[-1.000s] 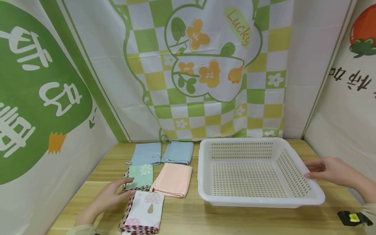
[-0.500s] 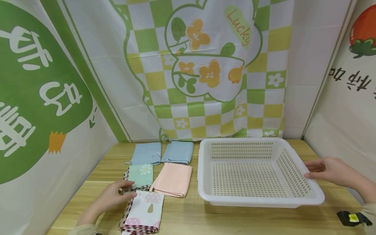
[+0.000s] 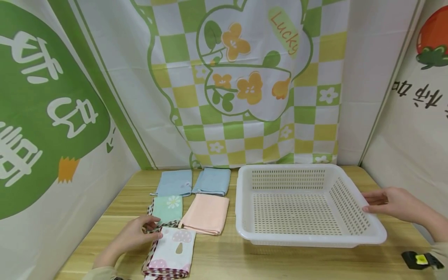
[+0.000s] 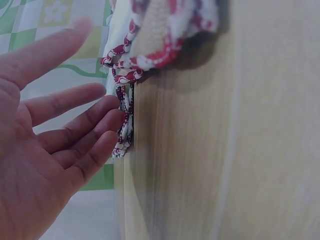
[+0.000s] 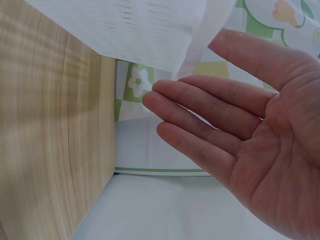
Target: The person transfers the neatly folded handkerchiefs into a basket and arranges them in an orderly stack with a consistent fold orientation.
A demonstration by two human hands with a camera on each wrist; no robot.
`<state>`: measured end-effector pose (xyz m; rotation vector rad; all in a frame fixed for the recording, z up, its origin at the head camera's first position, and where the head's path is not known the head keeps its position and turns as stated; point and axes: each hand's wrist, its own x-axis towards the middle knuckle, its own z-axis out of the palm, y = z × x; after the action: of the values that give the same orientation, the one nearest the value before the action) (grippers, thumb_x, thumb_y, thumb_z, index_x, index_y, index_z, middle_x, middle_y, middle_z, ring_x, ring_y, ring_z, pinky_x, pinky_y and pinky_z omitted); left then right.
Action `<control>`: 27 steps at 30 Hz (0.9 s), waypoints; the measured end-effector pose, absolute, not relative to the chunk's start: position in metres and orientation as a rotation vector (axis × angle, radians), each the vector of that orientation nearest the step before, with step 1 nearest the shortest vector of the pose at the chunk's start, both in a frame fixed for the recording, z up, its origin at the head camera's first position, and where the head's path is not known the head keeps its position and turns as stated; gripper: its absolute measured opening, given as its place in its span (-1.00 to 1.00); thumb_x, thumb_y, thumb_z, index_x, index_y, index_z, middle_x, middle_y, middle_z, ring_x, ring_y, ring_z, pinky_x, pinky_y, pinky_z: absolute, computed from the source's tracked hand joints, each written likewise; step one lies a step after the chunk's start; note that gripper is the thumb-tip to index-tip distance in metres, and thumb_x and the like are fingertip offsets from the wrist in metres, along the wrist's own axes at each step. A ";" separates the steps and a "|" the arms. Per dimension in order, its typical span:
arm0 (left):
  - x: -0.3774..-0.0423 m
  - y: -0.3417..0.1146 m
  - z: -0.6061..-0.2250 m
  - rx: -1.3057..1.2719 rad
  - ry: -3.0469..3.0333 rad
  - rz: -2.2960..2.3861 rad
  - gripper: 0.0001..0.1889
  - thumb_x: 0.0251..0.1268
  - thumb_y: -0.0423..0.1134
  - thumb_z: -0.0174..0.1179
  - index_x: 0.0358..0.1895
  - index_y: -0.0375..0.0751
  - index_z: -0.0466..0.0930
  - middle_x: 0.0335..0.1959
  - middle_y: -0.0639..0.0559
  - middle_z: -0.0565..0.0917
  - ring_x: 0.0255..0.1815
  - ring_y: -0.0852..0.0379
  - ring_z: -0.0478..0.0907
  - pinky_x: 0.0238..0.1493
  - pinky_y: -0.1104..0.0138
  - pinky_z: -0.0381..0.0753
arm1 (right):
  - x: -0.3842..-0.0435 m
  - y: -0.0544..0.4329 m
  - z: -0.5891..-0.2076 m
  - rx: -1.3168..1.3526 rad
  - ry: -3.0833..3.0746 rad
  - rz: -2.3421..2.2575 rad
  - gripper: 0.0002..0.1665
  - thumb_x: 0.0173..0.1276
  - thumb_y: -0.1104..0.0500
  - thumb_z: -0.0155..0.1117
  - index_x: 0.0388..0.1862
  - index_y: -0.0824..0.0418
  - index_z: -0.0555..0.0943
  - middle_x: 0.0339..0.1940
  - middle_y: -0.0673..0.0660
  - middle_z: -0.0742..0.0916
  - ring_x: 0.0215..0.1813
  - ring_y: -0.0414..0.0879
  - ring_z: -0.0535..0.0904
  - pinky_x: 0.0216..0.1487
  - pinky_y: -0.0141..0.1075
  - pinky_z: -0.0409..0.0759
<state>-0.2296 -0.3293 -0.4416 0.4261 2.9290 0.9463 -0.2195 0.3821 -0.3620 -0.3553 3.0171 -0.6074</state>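
Note:
My left hand [image 3: 131, 237] is beside the left edges of the folded towels, its thumb tip at a white towel with pink mushrooms [image 3: 176, 249] and its other fingertips by a green daisy towel [image 3: 169, 208]. In the left wrist view, the fingers [image 4: 82, 127] are loosely bent near red-and-white checked towel edging [image 4: 172, 37]. My right hand [image 3: 395, 202] is at the right side of a white plastic basket [image 3: 311, 238]. The right wrist view shows its fingers [image 5: 205, 105] nearly straight below the basket's rim, the thumb tip right at the rim.
A peach towel [image 3: 206, 214] and two blue towels, one at the left [image 3: 175, 182] and another blue towel [image 3: 212, 181], lie folded behind on the wooden table [image 3: 217, 264]. Printed cloth [image 3: 241, 136] hangs along the back and sides. A black strap [image 3: 418, 259] is at lower right.
My left hand has shifted slightly right and down, its fingers drawing in beside the green and mushroom towels. The right hand and basket stay in place.

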 end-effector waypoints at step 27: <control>-0.227 -0.327 -0.447 0.444 2.797 1.084 -0.45 -0.17 -0.21 0.50 -0.06 -0.32 0.49 -0.32 -0.04 0.57 -0.35 0.15 0.53 -0.33 0.42 0.56 | -0.219 0.382 -0.359 -0.358 3.016 -0.599 -0.28 0.20 -0.07 0.36 0.07 0.51 0.53 -0.13 0.31 0.73 -0.17 0.08 0.69 -0.33 -0.26 0.66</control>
<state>-0.2271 -0.3270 -0.4473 0.4436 2.7973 1.0841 -0.2192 0.3819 -0.3593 -0.3579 3.0161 -0.5988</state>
